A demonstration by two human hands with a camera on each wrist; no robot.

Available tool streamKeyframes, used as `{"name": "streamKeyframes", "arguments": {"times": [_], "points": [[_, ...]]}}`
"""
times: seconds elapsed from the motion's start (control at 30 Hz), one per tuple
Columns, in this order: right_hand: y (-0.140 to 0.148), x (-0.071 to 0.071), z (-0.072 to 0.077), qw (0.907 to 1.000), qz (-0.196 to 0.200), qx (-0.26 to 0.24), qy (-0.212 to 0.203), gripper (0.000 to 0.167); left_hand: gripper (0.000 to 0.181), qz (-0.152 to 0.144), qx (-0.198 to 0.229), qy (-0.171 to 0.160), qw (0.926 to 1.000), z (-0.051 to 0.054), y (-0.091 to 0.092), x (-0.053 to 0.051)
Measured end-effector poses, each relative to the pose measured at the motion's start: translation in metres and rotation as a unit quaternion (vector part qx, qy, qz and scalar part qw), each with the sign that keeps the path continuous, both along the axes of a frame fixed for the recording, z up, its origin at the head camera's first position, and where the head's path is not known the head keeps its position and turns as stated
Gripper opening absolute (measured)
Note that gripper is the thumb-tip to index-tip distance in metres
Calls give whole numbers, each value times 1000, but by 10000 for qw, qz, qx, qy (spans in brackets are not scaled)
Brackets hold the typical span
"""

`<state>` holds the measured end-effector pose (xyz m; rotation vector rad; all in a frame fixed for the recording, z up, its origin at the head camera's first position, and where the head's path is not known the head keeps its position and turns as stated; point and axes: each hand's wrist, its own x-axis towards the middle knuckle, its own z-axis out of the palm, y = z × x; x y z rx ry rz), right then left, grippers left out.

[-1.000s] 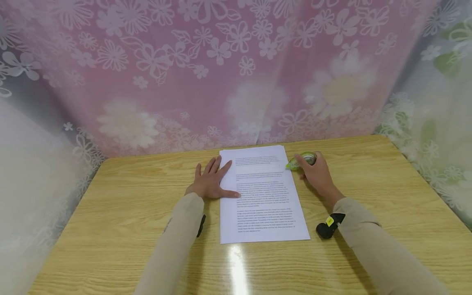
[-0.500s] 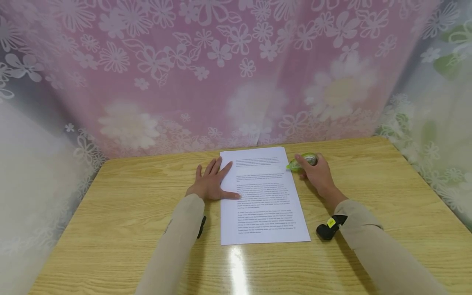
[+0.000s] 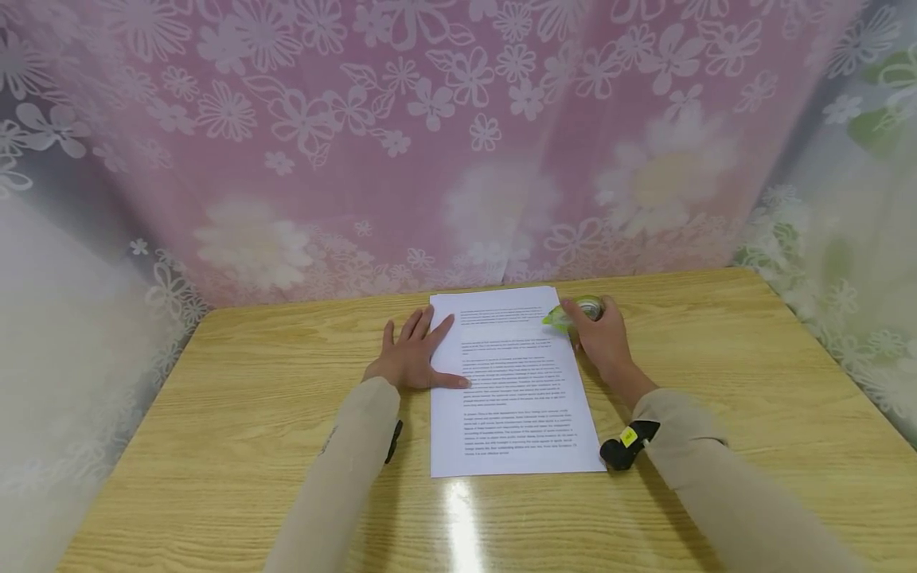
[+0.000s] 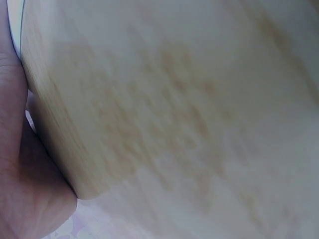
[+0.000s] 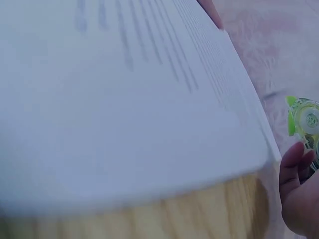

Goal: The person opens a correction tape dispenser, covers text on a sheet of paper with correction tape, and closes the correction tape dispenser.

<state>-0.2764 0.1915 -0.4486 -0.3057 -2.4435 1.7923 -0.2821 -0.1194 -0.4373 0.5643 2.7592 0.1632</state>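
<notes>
In the head view, printed sheets of paper (image 3: 512,398) lie on the table, slightly offset at the top edge. My left hand (image 3: 410,358) rests on their left edge with the fingers spread and the thumb over the text. My right hand (image 3: 607,342) grips a green, see-through correction tape dispenser (image 3: 591,308) at the upper right of the sheets. Its pointed tip is over the blank strip under the first paragraph; whether it touches the paper I cannot tell. The right wrist view shows the dispenser (image 5: 309,119) with a round reel inside, and the right hand (image 5: 299,194) below it.
A wooden table (image 3: 251,446) extends around the paper, with a bright reflection in front of it. A pink flowered curtain (image 3: 401,175) hangs along the table's back edge. Beige sleeves with black wrist cameras (image 3: 625,450) cover both forearms.
My right hand has moved left with the correction tape dispenser, so its tip has gone from the paper's right edge further over the sheet. My left hand has stayed in place.
</notes>
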Motion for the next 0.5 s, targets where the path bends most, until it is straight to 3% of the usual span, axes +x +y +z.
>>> {"name": "streamKeyframes", "arguments": {"times": [0.27, 0.5], "points": [[-34, -4, 8, 9992, 329, -137, 186, 68, 113, 1, 19, 23, 10000, 0, 0, 0], [-61, -6, 4, 9974, 663, 93, 250, 66, 114, 26, -41, 14, 10000, -4, 0, -3]]}}
